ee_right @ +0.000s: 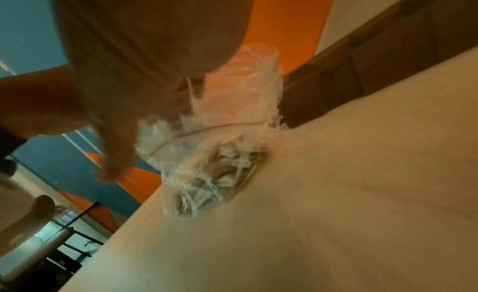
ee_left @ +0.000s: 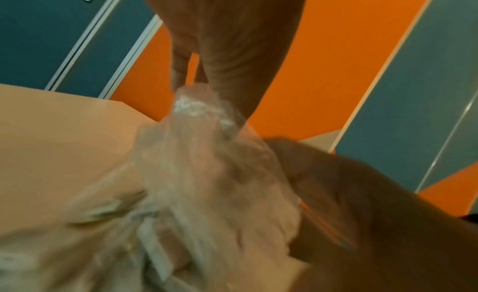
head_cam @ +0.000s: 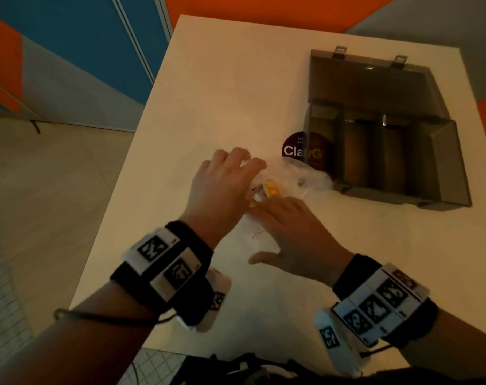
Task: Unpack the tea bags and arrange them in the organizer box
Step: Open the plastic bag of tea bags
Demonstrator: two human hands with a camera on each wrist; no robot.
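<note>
A crinkled clear plastic bag [head_cam: 289, 179] lies on the smooth white table [head_cam: 222, 93], its far end touching the front of the organizer box [head_cam: 389, 162]. The left hand [head_cam: 222, 187] pinches the bag's bunched top, while the right hand [head_cam: 294, 232] lies on the bag with its fingers spread. Through the film show small flat tea bags [ee_right: 225, 173] with pale strings and a yellow tag [head_cam: 272, 189]; blur makes them hard to count. The box is smoky translucent plastic, lid thrown back with two latches, showing four long compartments. A round purple sticker [head_cam: 293, 147] sits partly under it.
</note>
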